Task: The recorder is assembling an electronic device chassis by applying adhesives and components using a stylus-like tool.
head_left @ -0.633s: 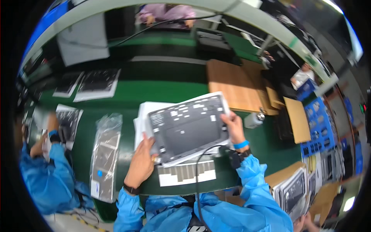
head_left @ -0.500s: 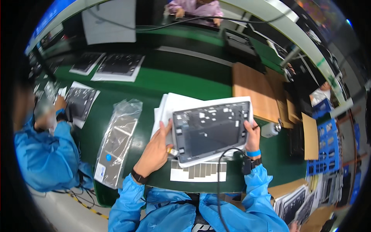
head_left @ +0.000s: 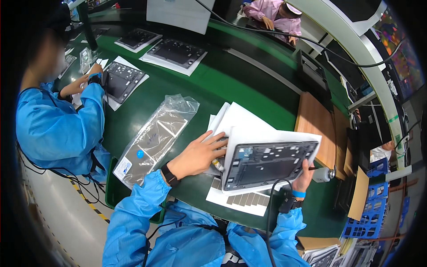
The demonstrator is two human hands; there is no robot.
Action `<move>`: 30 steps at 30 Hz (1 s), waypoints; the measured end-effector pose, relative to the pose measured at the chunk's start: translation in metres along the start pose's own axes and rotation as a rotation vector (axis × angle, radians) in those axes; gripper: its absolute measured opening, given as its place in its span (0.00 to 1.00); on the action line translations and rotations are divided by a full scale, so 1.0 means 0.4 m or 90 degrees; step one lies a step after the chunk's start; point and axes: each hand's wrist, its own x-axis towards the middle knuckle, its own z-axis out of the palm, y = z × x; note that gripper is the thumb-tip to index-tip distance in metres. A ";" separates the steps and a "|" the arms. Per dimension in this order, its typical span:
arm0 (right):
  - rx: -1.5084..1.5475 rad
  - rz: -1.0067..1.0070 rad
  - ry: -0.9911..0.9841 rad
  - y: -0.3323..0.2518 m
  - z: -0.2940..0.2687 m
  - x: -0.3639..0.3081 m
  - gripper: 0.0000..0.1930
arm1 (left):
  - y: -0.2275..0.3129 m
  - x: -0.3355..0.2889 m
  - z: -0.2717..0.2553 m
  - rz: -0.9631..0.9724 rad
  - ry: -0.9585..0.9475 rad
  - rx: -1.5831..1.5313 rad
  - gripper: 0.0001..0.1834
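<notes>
My right hand grips the right edge of a dark tablet housing with many small white pieces on it, together with the white paper backing behind it. The housing is tilted, its left side lower. My left hand has its fingers stretched out beside it, apart from the housing, over the edge of the white paper stack. Just under those fingers lies a small white and yellow object. A white sheet with grey strips lies partly beneath the housing.
A clear bag of grey sheets lies to the left. More housings rest on paper at the back. A wooden board and a bottle stand right. A co-worker works at left; a cable hangs near my right wrist.
My left hand has let go of the housing's left edge and spread its fingers beside it. The housing has tilted in my right hand. The whole view has swung leftward.
</notes>
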 end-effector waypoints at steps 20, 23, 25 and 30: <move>-0.122 -0.084 0.190 -0.188 -0.210 0.012 0.14 | -0.006 0.020 0.010 0.024 0.006 0.012 0.36; -0.136 0.027 0.177 -0.162 -0.224 0.092 0.13 | 0.024 -0.003 -0.016 -0.035 0.080 -0.008 0.33; -0.058 0.144 0.144 -0.162 -0.055 0.178 0.13 | 0.040 -0.028 -0.040 -0.055 0.101 -0.018 0.31; -0.146 0.217 0.099 0.022 0.157 0.465 0.17 | 0.088 -0.094 -0.081 -0.339 0.033 -0.334 0.20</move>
